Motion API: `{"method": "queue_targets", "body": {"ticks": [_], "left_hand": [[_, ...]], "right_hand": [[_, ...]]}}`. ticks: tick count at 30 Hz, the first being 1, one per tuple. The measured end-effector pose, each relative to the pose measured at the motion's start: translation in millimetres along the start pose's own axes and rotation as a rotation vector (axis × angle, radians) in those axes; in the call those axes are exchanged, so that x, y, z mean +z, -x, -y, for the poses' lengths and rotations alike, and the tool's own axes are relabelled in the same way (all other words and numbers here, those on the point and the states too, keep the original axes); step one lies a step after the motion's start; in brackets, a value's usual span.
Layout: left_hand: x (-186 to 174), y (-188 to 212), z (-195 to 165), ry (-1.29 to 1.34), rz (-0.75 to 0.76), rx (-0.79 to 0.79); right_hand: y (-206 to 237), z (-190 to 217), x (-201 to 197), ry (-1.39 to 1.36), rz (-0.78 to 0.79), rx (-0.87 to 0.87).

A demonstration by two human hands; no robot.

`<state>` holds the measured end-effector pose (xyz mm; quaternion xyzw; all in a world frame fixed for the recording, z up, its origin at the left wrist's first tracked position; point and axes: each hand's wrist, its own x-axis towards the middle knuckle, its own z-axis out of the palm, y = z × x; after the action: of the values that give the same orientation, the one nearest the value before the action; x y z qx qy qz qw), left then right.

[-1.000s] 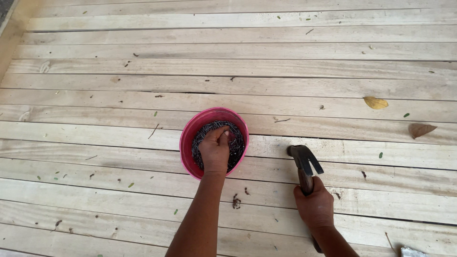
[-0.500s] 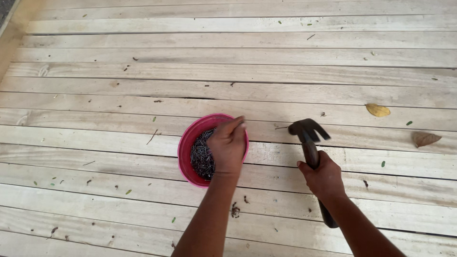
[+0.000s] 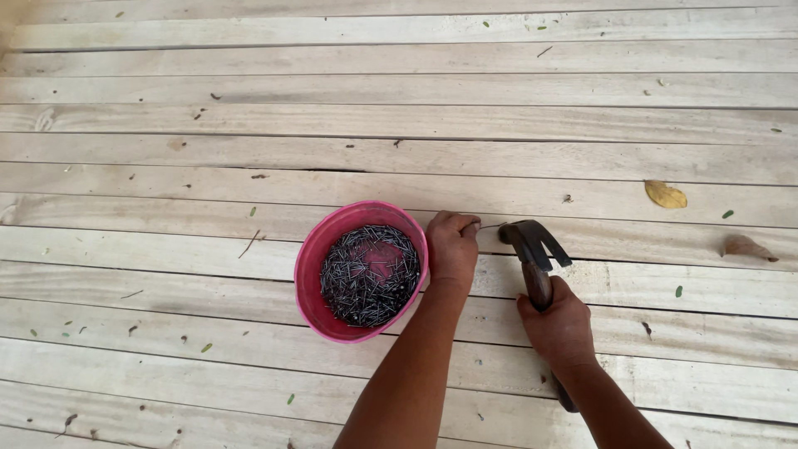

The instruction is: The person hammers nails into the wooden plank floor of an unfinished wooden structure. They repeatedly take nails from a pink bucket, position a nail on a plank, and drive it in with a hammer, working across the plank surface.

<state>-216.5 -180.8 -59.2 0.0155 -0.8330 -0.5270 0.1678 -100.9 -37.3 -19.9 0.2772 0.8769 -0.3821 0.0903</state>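
A pink bowl (image 3: 316, 274) full of dark nails stands on the pale wooden plank floor (image 3: 399, 116). My left hand (image 3: 451, 245) is just right of the bowl, fingers pinched on a nail (image 3: 490, 226) held against the boards. My right hand (image 3: 559, 323) grips the wooden handle of a claw hammer (image 3: 532, 245). The hammer's dark head sits close to the nail, a little to its right.
Two dry leaves, a yellow leaf (image 3: 666, 195) and a brown leaf (image 3: 746, 246), lie on the planks at the right. Small green leaf bits and dark specks are scattered over the boards. Gaps run between the planks from left to right.
My left hand came out of the bowl with a nail and moved right onto the boards. My right hand brought the hammer up and closer to it.
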Motion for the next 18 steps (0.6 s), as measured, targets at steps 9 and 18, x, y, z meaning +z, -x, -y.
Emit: {"method": "queue_targets", "body": {"ticks": [9,18], "left_hand": [[3.7,6.2,3.8,-0.252,0.078,0.113],[-4.6,14.3,-7.2,-0.289,0.101,0.138]], "right_hand": [[1.2,-1.3,-2.2,-0.019,-0.011,-0.023],[8.7,3.5,-8.5,0.062,0.059,0.023]]}}
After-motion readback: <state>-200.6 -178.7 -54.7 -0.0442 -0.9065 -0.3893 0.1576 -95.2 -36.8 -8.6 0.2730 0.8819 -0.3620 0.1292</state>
